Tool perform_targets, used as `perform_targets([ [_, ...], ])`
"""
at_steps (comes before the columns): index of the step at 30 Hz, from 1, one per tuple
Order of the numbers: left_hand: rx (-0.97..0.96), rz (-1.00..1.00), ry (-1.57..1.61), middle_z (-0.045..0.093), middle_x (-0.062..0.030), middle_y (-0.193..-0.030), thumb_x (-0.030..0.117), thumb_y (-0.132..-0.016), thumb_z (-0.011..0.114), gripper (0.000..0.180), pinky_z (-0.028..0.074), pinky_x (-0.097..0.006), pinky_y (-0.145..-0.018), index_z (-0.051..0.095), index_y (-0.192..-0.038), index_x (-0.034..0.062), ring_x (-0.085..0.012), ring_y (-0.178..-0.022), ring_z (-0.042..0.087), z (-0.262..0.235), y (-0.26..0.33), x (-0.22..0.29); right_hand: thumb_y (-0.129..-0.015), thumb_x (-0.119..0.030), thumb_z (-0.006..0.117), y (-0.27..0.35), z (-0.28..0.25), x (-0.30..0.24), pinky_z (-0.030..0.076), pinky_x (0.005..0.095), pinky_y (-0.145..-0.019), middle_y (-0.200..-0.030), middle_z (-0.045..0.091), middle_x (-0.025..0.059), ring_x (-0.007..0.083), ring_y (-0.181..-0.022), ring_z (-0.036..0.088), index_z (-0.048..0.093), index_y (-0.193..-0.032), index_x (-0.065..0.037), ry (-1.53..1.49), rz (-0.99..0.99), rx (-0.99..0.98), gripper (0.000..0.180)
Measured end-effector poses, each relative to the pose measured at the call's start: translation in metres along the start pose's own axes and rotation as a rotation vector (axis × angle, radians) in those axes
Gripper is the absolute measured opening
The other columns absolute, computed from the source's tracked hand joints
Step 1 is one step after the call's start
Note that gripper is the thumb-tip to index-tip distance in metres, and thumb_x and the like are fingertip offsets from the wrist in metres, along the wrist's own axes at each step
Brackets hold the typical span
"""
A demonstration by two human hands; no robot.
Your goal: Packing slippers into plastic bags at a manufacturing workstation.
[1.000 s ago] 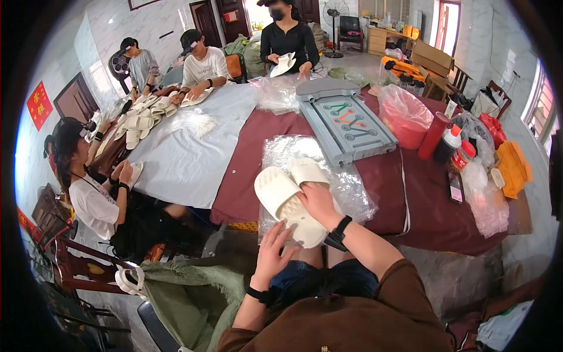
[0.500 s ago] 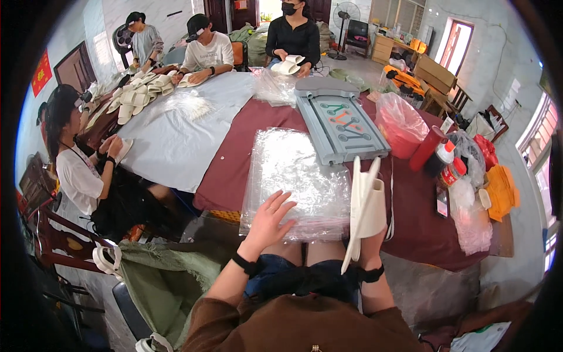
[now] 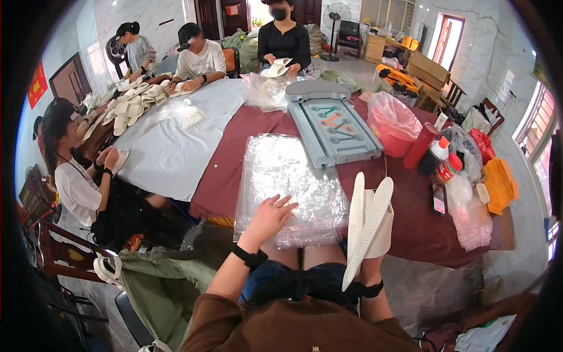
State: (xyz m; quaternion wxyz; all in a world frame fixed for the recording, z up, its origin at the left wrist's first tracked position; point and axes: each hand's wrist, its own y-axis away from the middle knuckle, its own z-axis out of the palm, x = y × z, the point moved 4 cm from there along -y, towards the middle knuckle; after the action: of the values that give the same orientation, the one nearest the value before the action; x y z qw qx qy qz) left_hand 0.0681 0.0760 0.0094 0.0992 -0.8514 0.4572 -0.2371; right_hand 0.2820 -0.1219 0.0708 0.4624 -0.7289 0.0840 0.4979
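Observation:
A stack of clear plastic bags [image 3: 287, 170] lies flat at the table edge in front of me. My left hand [image 3: 271, 218] rests on its lower part, palm down with the fingers spread, and grasps nothing visible. At the stack's right side, my right hand [image 3: 369, 268] grips a pair of cream slippers [image 3: 368, 226]. They are held upright with soles close together and toes up, one textured sole turned partly to view. Most of the right hand's fingers are hidden behind the slippers.
A grey plastic folding stool [image 3: 334, 126] lies beyond the bags. To the right stand a pink bag [image 3: 392, 123], bottles [image 3: 437, 155] and a phone [image 3: 438, 199]. Several co-workers sit or stand around the table near a slipper pile [image 3: 138, 102]. A green sack [image 3: 164, 287] hangs at lower left.
My left hand has moved slightly farther onto the plastic bags. The slippers in my right hand have turned, showing more of one sole. The whole view has shifted a little.

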Motion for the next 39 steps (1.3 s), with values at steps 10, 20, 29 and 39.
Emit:
perform_targets([
  [10, 0.047, -0.149, -0.02, 0.065, -0.0091, -0.13, 0.018, -0.095, 0.06, 0.029, 0.047, -0.045, -0.101, 0.068, -0.122, 0.0162, -0.0361, -0.121, 0.058, -0.086, 0.039, 0.048, -0.096, -0.009, 0.064, 0.007, -0.003, 0.008, 0.058, 0.0321, -0.085, -0.122, 0.065, 0.0132, 0.0207, -0.1, 0.068, 0.049, -0.138, 0.004, 0.103, -0.083, -0.062, 0.047],
  [20, 0.112, -0.482, -0.002, 0.07, -0.0134, -0.116, 0.017, -0.093, 0.061, 0.024, 0.051, -0.046, -0.092, 0.069, -0.114, 0.0096, -0.0357, -0.11, 0.063, -0.111, 0.101, 0.049, -0.092, -0.017, 0.07, 0.006, 0.007, -0.006, 0.05, 0.035, -0.097, -0.134, 0.058, 0.0139, 0.0253, -0.119, 0.06, 0.044, -0.142, 0.002, -0.043, 0.067, -0.059, 0.06],
  [29, 0.166, -0.214, -0.028, 0.054, -0.0263, -0.138, 0.033, -0.093, 0.064, 0.046, 0.047, -0.049, -0.1, 0.06, -0.13, 0.0064, -0.0467, -0.122, 0.053, -0.019, 0.037, 0.019, -0.094, -0.009, 0.063, 0.028, -0.011, 0.045, 0.053, 0.0282, -0.084, -0.113, 0.069, 0.009, 0.0147, -0.097, 0.067, 0.065, -0.118, 0.006, -0.324, 0.313, -0.051, 0.028],
  [39, 0.037, -0.131, 0.236, 0.046, -0.0283, -0.146, 0.037, -0.089, 0.069, 0.065, 0.038, -0.05, -0.11, 0.049, -0.142, 0.005, -0.048, -0.131, 0.046, 0.015, 0.012, -0.001, -0.082, -0.009, 0.07, 0.008, -0.004, -0.004, 0.054, 0.035, -0.078, -0.107, 0.07, 0.0175, 0.0323, -0.09, 0.07, 0.071, -0.11, 0.002, 0.16, -0.218, -0.396, 0.031],
])
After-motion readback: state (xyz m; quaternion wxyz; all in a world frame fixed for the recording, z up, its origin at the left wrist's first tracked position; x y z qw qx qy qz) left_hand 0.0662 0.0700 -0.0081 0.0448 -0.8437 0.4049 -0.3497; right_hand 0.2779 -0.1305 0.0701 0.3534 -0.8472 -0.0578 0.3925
